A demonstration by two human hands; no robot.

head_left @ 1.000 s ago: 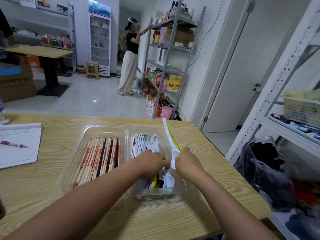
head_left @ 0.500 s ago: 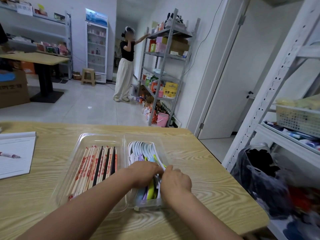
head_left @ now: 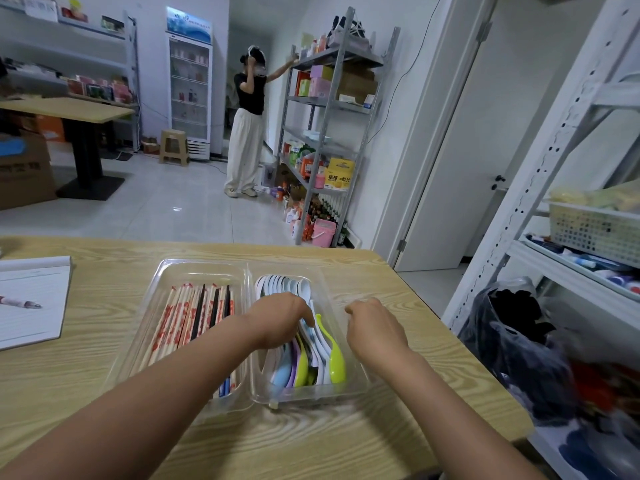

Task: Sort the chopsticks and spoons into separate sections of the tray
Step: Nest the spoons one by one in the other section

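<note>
Clear two-section plastic tray (head_left: pixel 204 268) sits mid-table, bare wood all round. Paper-wrapped chopsticks (head_left: pixel 180 320) left section, plastic spoons (head_left: pixel 304 355) right. Left hand (head_left: pixel 280 318) presses spoons, fingers curled. Right hand (head_left: pixel 375 329) has pulled off right, loosely closed, empty.

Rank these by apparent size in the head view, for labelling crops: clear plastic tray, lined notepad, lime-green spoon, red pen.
1. Clear plastic tray, largest.
2. Lined notepad, partly cut off at the frame edge.
3. Lime-green spoon.
4. Red pen, also cut off, so spoon versus pen is unsure.
</note>
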